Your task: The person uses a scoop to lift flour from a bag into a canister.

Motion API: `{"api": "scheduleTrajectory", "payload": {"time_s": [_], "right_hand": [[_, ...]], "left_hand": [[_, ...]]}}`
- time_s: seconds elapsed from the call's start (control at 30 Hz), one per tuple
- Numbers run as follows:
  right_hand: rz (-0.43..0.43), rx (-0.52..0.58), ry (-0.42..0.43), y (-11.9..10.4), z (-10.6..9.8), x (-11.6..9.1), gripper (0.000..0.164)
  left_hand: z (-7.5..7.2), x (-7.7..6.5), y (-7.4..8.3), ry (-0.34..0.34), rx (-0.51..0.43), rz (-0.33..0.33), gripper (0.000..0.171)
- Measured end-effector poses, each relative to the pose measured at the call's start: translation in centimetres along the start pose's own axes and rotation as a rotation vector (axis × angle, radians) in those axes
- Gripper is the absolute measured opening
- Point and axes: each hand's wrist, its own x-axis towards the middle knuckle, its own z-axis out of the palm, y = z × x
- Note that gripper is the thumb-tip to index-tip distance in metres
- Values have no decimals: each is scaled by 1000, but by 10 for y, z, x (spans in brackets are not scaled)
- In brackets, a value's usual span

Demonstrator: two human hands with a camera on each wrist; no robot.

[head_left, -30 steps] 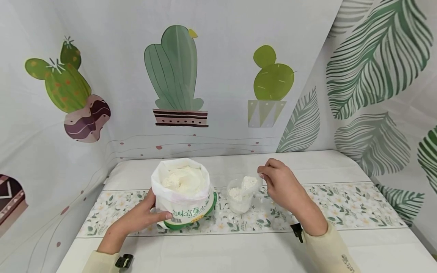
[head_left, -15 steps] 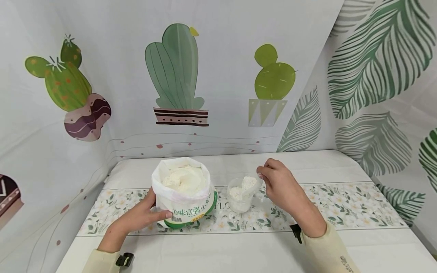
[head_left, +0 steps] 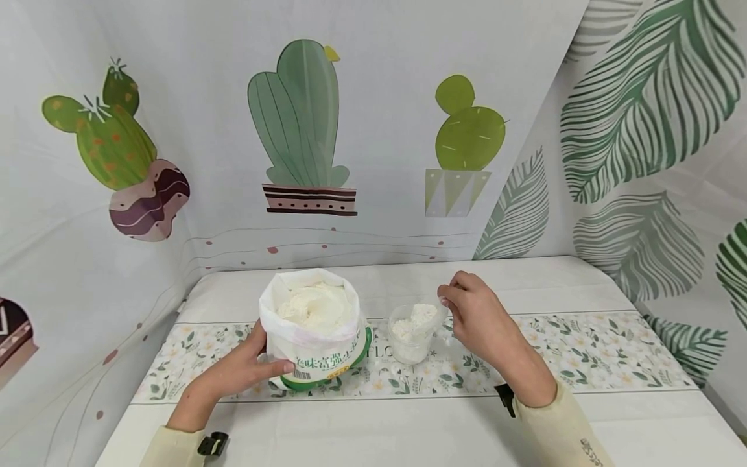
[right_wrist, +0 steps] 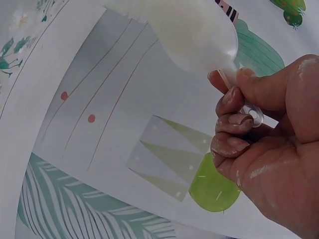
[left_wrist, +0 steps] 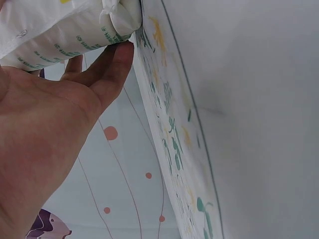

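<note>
An opened bag of flour [head_left: 315,350], its white rim rolled back, stands left of the middle in the head view. My left hand [head_left: 242,370] holds its left side, thumb across the printed front and fingers round the back. In the left wrist view those fingers [left_wrist: 117,64] lie against the bag's lower side. With my right hand [head_left: 481,318] I pinch the short handle of a clear plastic scoop [right_wrist: 199,40] loaded with flour. The scoop is tilted over a small clear cup [head_left: 410,355], which has flour in it. White powder dusts my right fingers.
The white table [head_left: 373,428] has a floral printed band across it, on which bag and cup stand side by side. Behind rises a cloth backdrop [head_left: 385,130] with cactus prints; leaf prints cover the right side.
My right hand and the scoop have shifted very slightly left, and the scoop's tilt has changed a little over the cup. The left hand and the bag have stayed in place.
</note>
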Motion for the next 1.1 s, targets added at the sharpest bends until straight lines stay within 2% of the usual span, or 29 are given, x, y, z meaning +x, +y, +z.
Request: {"api": "scheduleTrajectory", "payload": {"time_s": [0.33,0.87,1.1], "right_hand": [[8,-21,0,-2,-4,1,18],[-20,-49,51,-6,-8,1,19],[-7,-43,75,-8,-17,1,19]], "left_hand": [[1,-1,-1,7,-6,-3,115],[0,-1,1,9,-19,3,116],[1,-1,2,6,-23,-7,114]]}}
